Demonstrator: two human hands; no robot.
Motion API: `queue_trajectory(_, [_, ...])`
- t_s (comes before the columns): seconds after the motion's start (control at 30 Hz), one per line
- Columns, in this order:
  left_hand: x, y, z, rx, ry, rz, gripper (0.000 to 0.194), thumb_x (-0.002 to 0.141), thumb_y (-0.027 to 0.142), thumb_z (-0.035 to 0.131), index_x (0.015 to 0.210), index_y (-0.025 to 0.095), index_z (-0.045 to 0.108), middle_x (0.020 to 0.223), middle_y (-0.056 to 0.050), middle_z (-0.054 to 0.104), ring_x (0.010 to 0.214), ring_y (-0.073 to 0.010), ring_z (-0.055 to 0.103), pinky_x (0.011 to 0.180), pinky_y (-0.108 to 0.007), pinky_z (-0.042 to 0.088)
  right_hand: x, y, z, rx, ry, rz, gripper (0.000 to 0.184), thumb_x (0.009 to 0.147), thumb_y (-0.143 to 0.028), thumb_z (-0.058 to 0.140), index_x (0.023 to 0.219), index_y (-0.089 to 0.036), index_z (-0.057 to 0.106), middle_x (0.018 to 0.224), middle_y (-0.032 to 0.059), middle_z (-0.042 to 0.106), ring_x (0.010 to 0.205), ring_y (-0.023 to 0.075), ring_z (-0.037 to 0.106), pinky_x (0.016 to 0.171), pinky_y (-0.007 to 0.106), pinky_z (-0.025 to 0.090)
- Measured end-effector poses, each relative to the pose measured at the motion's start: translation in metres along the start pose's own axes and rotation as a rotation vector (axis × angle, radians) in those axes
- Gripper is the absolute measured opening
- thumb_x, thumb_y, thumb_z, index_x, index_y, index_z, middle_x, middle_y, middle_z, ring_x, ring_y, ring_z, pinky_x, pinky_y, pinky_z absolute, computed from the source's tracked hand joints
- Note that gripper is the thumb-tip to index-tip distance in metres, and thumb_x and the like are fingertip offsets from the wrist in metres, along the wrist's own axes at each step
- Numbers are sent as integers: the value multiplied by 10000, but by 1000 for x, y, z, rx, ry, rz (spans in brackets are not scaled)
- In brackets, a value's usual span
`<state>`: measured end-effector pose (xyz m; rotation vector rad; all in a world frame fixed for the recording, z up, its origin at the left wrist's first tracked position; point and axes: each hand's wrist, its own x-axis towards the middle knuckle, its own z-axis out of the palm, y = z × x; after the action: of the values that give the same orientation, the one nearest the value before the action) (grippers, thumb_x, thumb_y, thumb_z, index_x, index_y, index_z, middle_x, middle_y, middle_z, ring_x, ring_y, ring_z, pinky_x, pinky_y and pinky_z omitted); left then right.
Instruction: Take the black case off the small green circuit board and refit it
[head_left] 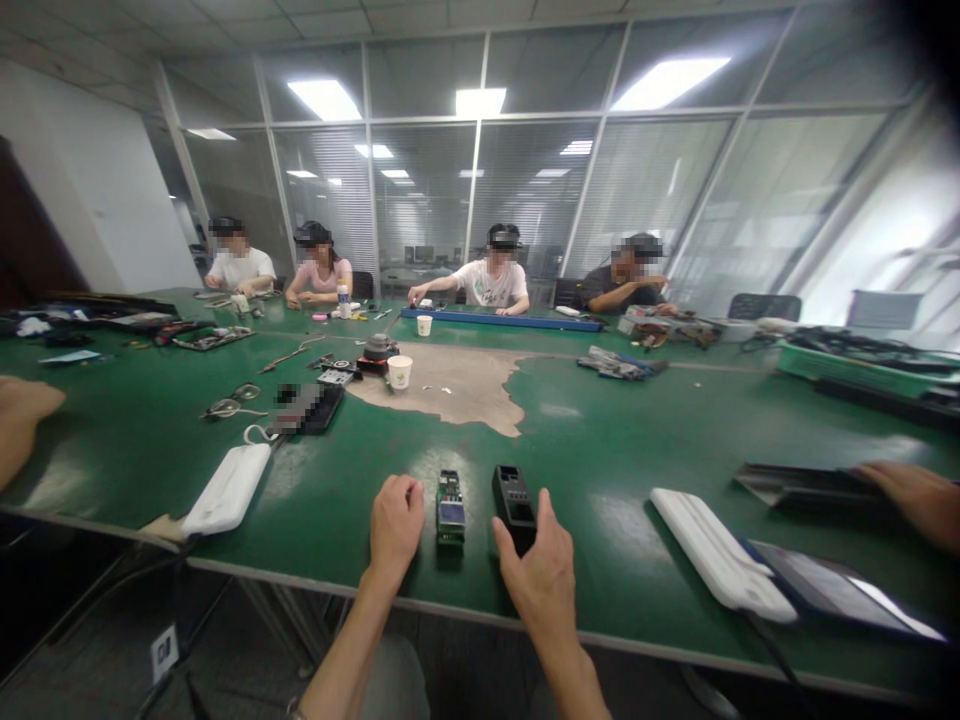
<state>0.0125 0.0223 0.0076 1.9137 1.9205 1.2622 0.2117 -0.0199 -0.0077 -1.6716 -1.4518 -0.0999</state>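
Observation:
On the green table [600, 450] a small circuit board [451, 505] with a little screen lies between my hands. To its left rests my left hand [397, 525], its fingers curled inward; whatever they may hold is hidden. A black plastic case [514, 500] with openings in its face lies right of the board. My right hand [541, 565] is at the near end of this case, thumb along its left side and index finger stretched out past its right side. The fingers are apart, with the thumb seeming to touch the case.
White power banks [229, 490] [716, 550] lie at either side, the right one beside a phone [832, 585]. Paper cups [400, 373] and glasses [232, 400] stand farther off. Other people's hands [911, 495] [30, 415] show at both edges. Several people [491, 280] sit opposite.

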Motion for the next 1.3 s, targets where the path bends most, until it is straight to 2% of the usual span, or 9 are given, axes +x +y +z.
queue_trajectory(0.2, [0,2,-1,-32,6,-23,319,917,318,392,718,191,607,737,-28,578,727,-150,533,710,-253,372,-2,2,0,40,-49,-4,757,869,-512,499,1441,-55,308,1290,198,541,1152,318,499,974,449,413])
queue_trajectory(0.4, [1,4,-3,-111,-5,-56,334,904,235,326,775,194,631,793,-34,608,771,-150,549,736,-254,383,-2,-3,-3,82,-68,21,712,879,-494,490,1434,-76,333,1280,192,558,1116,318,544,953,461,433])
queue_trajectory(0.57, [0,6,-4,-69,-3,-29,316,866,212,347,636,194,562,707,-16,560,703,-136,508,671,-242,350,10,-36,-18,235,-80,92,711,876,-510,502,1453,-141,313,1353,161,517,1196,290,526,1000,452,414])
queue_trajectory(0.7, [0,5,-3,-12,17,-7,325,859,228,363,542,195,430,631,3,483,642,-126,453,636,-246,312,13,-70,-20,314,-100,1,696,885,-484,509,1458,-148,300,1376,150,500,1231,264,504,1013,433,412])
queue_trajectory(0.83, [0,6,-6,6,-19,9,336,872,211,314,545,203,390,622,1,468,620,-131,435,614,-257,297,5,-88,-7,287,-105,-102,663,900,-444,498,1446,-114,317,1365,172,502,1211,279,508,982,446,430])
queue_trajectory(0.93, [1,7,-9,4,-22,20,324,873,204,305,565,209,406,636,-6,484,641,-142,447,621,-260,303,-1,-93,2,255,-103,-150,659,903,-425,502,1439,-87,320,1343,185,516,1170,287,521,959,449,441])
queue_trajectory(1.1, [1,7,-6,-80,29,-79,316,908,250,295,631,214,442,660,1,510,641,-139,473,620,-248,318,-4,-92,5,170,-109,-194,656,909,-386,495,1457,-95,282,1343,167,519,1102,283,535,932,441,451])
queue_trajectory(1.3, [0,4,-2,-39,41,-66,337,917,351,355,616,210,412,657,3,506,619,-134,455,602,-251,303,-13,-83,10,129,-118,-193,661,910,-395,475,1463,-97,269,1332,183,523,1099,297,543,902,456,462])
